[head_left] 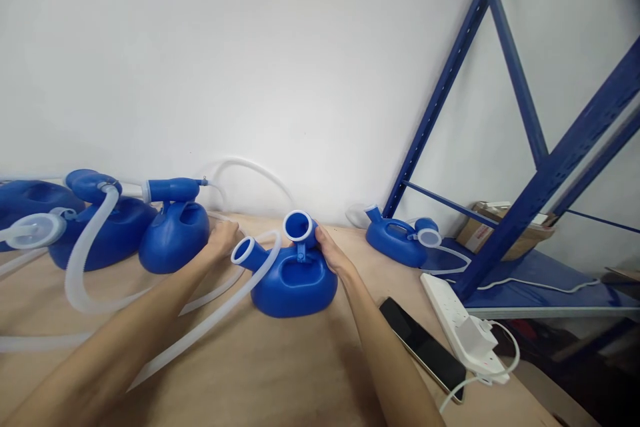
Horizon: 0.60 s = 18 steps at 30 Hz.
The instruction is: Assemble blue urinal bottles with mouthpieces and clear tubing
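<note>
In the middle of the table stands a blue plastic urinal bottle (pixel 295 287), its white-rimmed spout slanting to the left. A blue tubular head with a white rim sits on top, open end toward me. My right hand (pixel 331 252) is closed on the right side of this head, fingers partly hidden behind it. A translucent hose (pixel 210 320) runs across the front of the bottle and down to the left. My left hand (pixel 224 239) is curled beside another blue urinal bottle (pixel 174 237); whatever its fingers hold is hidden.
More blue bottles (pixel 103 233) with hoses stand at the left. Another blue urinal bottle (pixel 395 240) lies near the wall at right. A phone (pixel 423 347) and a white power strip (pixel 463 327) with a plugged-in cable lie beside the blue metal shelf (pixel 525 187).
</note>
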{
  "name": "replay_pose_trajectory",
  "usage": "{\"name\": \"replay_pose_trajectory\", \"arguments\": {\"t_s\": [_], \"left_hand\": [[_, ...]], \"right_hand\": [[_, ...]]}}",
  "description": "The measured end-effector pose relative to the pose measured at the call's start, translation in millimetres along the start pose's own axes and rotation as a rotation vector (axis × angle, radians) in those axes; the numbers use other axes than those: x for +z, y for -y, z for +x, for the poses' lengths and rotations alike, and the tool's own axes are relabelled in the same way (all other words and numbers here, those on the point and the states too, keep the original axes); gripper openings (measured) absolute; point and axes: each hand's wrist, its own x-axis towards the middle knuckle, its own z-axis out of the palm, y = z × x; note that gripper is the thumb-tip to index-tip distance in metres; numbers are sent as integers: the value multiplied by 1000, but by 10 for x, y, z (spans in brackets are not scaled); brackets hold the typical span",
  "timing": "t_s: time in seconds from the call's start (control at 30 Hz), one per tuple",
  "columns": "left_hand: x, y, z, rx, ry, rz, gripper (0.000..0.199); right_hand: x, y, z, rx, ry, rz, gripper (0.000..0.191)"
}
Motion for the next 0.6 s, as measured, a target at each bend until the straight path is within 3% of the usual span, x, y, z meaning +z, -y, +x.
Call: {"name": "replay_pose_trajectory", "arguments": {"t_s": [0.3, 0.6], "left_hand": [[-222, 116, -8, -34, -116, 51, 39], [-113, -86, -53, -53, 17, 28, 38]], "right_hand": [[27, 53, -1, 21, 12, 51, 75], [68, 28, 12, -13, 1, -23, 80]]}}
